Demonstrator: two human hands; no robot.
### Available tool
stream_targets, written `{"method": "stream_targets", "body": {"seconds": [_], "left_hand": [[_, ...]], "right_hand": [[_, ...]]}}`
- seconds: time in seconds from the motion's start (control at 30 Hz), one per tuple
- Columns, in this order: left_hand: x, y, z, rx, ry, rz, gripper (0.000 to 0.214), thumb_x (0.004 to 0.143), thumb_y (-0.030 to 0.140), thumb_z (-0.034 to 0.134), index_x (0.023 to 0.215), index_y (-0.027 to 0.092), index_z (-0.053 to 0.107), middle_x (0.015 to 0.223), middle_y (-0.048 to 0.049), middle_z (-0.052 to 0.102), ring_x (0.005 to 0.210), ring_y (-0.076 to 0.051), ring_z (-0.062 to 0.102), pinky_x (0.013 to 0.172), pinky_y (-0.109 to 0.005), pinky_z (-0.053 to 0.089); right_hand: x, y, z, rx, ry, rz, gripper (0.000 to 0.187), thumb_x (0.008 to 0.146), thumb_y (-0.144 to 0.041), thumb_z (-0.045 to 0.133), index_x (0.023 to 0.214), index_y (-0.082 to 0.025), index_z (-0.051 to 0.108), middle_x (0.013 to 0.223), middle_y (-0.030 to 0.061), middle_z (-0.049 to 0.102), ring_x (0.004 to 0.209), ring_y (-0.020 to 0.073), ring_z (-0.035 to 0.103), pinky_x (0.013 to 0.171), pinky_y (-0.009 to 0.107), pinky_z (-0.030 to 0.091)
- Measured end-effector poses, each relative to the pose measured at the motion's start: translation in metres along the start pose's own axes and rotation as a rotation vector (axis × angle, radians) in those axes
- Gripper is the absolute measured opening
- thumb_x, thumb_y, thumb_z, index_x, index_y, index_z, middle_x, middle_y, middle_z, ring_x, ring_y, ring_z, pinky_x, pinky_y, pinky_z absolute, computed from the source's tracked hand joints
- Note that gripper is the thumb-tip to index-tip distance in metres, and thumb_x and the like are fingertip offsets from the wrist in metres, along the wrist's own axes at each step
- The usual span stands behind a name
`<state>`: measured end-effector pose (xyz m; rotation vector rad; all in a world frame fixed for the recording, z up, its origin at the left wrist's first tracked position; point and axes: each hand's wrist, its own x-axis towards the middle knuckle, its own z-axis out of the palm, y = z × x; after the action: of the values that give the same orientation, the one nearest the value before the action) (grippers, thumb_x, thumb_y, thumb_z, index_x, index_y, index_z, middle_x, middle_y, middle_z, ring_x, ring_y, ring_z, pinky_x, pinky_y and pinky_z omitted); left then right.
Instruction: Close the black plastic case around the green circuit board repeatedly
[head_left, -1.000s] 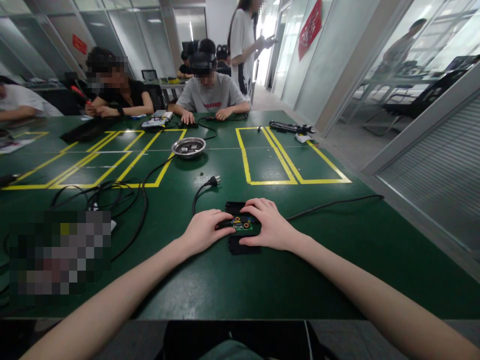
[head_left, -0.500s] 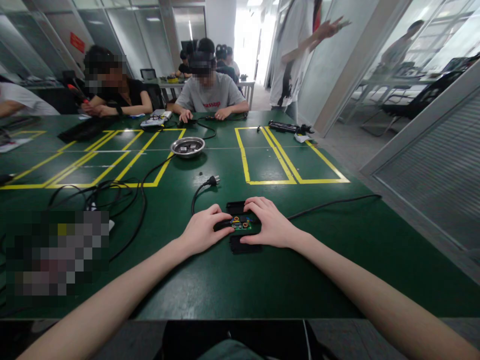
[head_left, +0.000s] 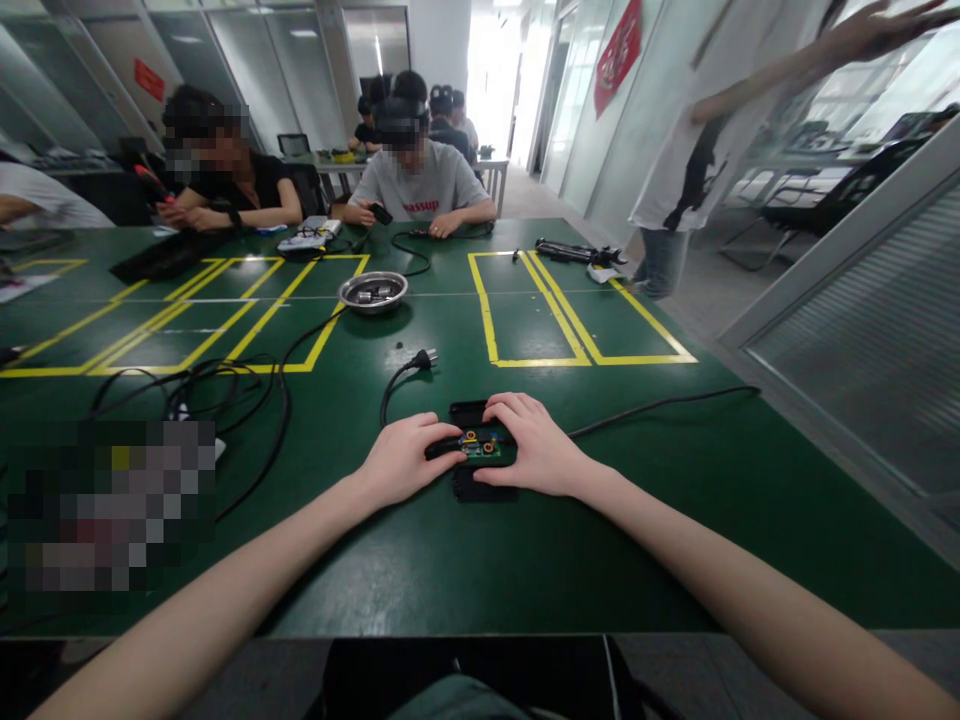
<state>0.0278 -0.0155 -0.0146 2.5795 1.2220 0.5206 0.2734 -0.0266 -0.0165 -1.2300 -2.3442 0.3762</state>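
Observation:
A small green circuit board (head_left: pixel 481 450) with copper-wound coils lies between two black plastic case pieces, one behind it (head_left: pixel 466 410) and one in front (head_left: pixel 484 486). From the left, my left hand (head_left: pixel 401 455) closes thumb and fingers around the dark cable end beside the board. My right hand (head_left: pixel 538 445) arches over the board's right end. Its fingertips rest at the rear case piece and its thumb at the front one, and the palm hides what lies between. A black power plug (head_left: pixel 424 359) on a bent cord lies beyond my left hand.
On the green table (head_left: pixel 375 580) stand a metal bowl (head_left: pixel 373 292) with metal parts and, left, coiled black cables (head_left: pixel 195 385) by a blurred-out object (head_left: pixel 112 510). A cable (head_left: pixel 667 405) runs right. Yellow tape marks the surface. Other people sit opposite; one stands right.
My hands hold nearly the same pose around the board. Across the table, a seated person has lifted a small dark object. The standing person has shifted right.

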Motion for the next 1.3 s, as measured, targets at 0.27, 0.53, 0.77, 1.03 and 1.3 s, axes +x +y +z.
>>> {"method": "stream_targets", "body": {"seconds": [0.27, 0.53, 0.77, 1.03, 1.3], "left_hand": [[0.002, -0.003, 0.001, -0.017, 0.001, -0.011, 0.027, 0.095, 0.040, 0.072, 0.116, 0.023, 0.078, 0.092, -0.0030, 0.074, 0.079, -0.018, 0.069, 0.076, -0.027, 0.055], [0.008, -0.006, -0.002, 0.013, 0.014, -0.003, 0.027, 0.097, 0.038, 0.069, 0.118, 0.024, 0.078, 0.097, -0.0042, 0.075, 0.083, -0.019, 0.071, 0.078, -0.028, 0.055], [0.010, -0.011, 0.001, 0.009, 0.030, -0.002, 0.027, 0.097, 0.039, 0.069, 0.118, 0.024, 0.078, 0.095, -0.0040, 0.075, 0.082, -0.019, 0.070, 0.076, -0.028, 0.054], [0.011, -0.016, 0.002, 0.020, 0.054, 0.037, 0.030, 0.099, 0.044, 0.066, 0.120, 0.024, 0.078, 0.093, -0.0043, 0.074, 0.080, -0.019, 0.068, 0.078, -0.028, 0.055], [0.012, -0.014, 0.002, 0.038, 0.054, 0.029, 0.031, 0.099, 0.043, 0.066, 0.119, 0.024, 0.078, 0.095, -0.0049, 0.075, 0.082, -0.020, 0.070, 0.079, -0.029, 0.056]], "right_hand": [[0.002, 0.008, 0.004, -0.044, 0.059, 0.000, 0.054, 0.072, -0.052, 0.086, 0.108, -0.023, 0.059, 0.125, 0.0112, 0.062, 0.120, 0.0331, 0.058, 0.111, 0.054, 0.040], [0.006, 0.009, 0.009, -0.043, 0.117, 0.015, 0.052, 0.073, -0.051, 0.085, 0.108, -0.023, 0.060, 0.123, 0.0119, 0.064, 0.119, 0.0336, 0.059, 0.107, 0.053, 0.044], [0.009, 0.008, 0.012, -0.046, 0.129, 0.018, 0.052, 0.074, -0.051, 0.085, 0.110, -0.022, 0.062, 0.124, 0.0124, 0.063, 0.120, 0.0334, 0.058, 0.105, 0.052, 0.046], [0.013, 0.013, 0.012, -0.038, 0.138, 0.012, 0.055, 0.073, -0.054, 0.086, 0.113, -0.023, 0.066, 0.123, 0.0121, 0.064, 0.117, 0.0338, 0.059, 0.104, 0.053, 0.048], [0.013, 0.014, 0.011, -0.021, 0.123, 0.000, 0.057, 0.074, -0.053, 0.086, 0.119, -0.024, 0.066, 0.125, 0.0121, 0.064, 0.119, 0.0345, 0.058, 0.104, 0.054, 0.048]]}}
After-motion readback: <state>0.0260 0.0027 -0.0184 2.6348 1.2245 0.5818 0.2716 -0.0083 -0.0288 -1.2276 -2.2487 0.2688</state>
